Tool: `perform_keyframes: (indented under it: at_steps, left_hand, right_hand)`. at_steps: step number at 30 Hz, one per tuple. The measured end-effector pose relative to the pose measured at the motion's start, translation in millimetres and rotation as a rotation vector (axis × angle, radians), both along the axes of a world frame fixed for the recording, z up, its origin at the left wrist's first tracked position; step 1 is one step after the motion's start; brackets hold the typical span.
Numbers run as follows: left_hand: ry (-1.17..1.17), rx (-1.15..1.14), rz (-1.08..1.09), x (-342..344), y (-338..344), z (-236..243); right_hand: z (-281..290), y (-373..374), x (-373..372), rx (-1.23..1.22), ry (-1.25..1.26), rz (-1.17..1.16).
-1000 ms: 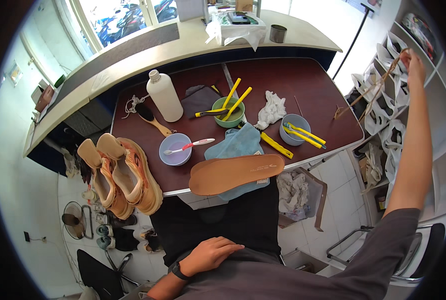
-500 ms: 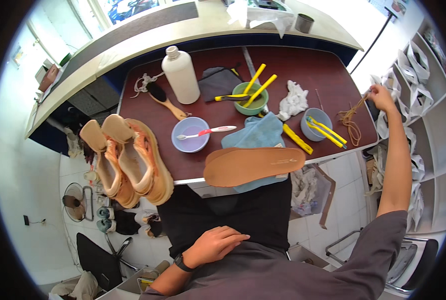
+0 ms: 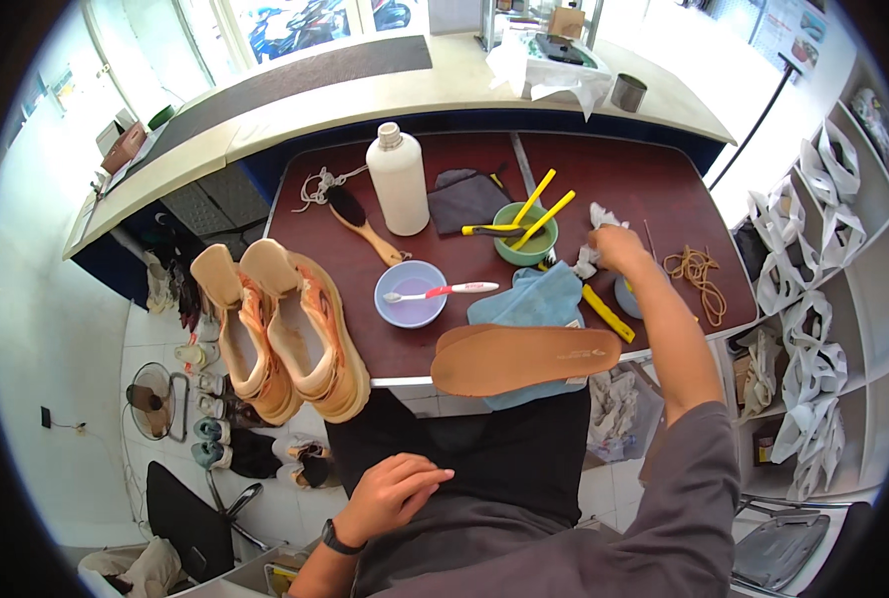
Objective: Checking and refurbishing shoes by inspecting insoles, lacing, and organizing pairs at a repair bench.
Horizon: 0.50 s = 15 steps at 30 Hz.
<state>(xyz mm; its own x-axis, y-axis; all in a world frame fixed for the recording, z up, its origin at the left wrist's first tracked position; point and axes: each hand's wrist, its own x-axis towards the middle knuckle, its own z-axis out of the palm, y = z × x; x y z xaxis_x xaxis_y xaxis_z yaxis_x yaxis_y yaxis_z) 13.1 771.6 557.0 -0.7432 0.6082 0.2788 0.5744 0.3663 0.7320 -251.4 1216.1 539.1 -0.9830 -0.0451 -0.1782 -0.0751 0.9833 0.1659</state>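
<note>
My right hand (image 3: pixel 616 247) is over a crumpled white cloth (image 3: pixel 586 262), fingers curled on it; my palm hides part of the cloth. Resting at my lap, my left hand (image 3: pixel 393 495) has its fingers stretched out and holds nothing. Tan shoelaces (image 3: pixel 701 282) lie in a loose heap at the table's right side. Under my right forearm, a grey-blue cup (image 3: pixel 627 296) is mostly hidden. Nearest me, brown insoles (image 3: pixel 524 361) lie on a blue cloth (image 3: pixel 536 299). A pair of tan-orange shoes (image 3: pixel 337 344) stands at the table's left edge, laces out.
A lilac bowl (image 3: pixel 393 317) has a toothbrush (image 3: pixel 454 290) across it. Beyond stand a white bottle (image 3: pixel 399 184) and a green bowl (image 3: pixel 524 251) with yellow-handled brushes. A wooden brush (image 3: pixel 365 231) and a dark grey cloth (image 3: pixel 464 202) lie nearby. Shelves (image 3: pixel 868 329) line the right.
My right hand has let go of the tan shoelaces, which now lie heaped on the table, and has moved left onto the white cloth. My left hand stays at my lap. The view has shifted slightly.
</note>
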Motion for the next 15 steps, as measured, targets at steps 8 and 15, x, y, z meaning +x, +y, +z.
perform_keyframes:
  at_steps: [8,15]
  left_hand:
    - [-0.157,-0.051,0.016,-3,3,-29]
    - [-0.181,-0.088,-0.036,-17,17,-43]
  right_hand:
    - [28,37,-26,-0.267,0.462,-0.383]
    - [25,44,-21,-0.192,0.74,-0.218]
